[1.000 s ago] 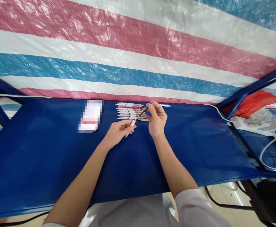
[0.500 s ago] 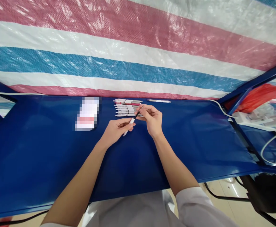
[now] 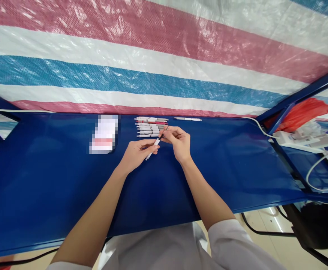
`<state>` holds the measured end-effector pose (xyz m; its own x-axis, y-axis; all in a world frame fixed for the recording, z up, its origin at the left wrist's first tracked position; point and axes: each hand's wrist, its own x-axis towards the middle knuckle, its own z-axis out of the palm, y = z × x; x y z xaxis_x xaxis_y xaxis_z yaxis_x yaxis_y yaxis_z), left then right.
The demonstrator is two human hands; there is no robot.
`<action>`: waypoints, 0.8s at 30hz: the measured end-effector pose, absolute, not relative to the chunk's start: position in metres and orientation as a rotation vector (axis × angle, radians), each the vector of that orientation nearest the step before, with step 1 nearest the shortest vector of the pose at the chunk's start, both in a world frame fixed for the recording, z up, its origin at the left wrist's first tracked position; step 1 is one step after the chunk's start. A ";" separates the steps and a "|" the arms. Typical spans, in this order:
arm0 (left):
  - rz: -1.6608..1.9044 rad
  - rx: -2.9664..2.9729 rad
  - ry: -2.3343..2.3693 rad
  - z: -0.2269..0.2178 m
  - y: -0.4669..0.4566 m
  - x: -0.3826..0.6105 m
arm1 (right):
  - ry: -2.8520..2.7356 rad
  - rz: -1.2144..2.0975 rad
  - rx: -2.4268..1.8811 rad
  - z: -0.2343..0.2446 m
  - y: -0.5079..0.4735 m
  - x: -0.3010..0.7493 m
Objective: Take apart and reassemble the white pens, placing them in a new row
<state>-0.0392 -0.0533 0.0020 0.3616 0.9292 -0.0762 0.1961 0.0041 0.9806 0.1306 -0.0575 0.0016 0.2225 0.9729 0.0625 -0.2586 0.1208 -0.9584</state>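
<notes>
My left hand [image 3: 132, 155] is closed round a white pen barrel [image 3: 156, 142], held at a slant above the table. From the barrel's upper end sticks a thin dark pen refill [image 3: 161, 137]. My right hand [image 3: 181, 144] pinches the refill's far end between thumb and fingers; the tip there is too small to make out. Just behind both hands, several white and grey pens [image 3: 147, 131] lie side by side, a red one [image 3: 151, 122] among them. My right fingers hide some of their ends.
Another pen [image 3: 187, 119] lies alone at the table's back edge. Left of the row is a pixelated flat object [image 3: 104, 131]. The blue table [image 3: 54, 187] backs onto a striped plastic sheet [image 3: 152, 78]. At the right are a red bag [image 3: 304, 114], a power strip [image 3: 295, 141] and white cables.
Both hands keep the same hold on the barrel and refill. The view has shifted slightly; no other clear change shows.
</notes>
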 end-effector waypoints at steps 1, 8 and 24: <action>0.803 1.473 1.076 0.002 -0.054 -0.039 | -0.896 1.099 -1.045 0.001 -0.057 0.131; 0.852 1.506 1.130 0.000 -0.052 -0.039 | -0.908 1.044 -1.039 0.000 -0.060 0.126; 0.908 1.447 1.133 0.005 -0.052 -0.044 | -1.590 0.583 -1.451 0.000 -0.066 0.180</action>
<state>-0.0437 -0.0521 0.0046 0.2671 0.9631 -0.0338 0.1770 -0.0146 0.9841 0.1797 -0.0663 -0.0003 0.0703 0.9548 0.2889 0.5413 0.2068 -0.8150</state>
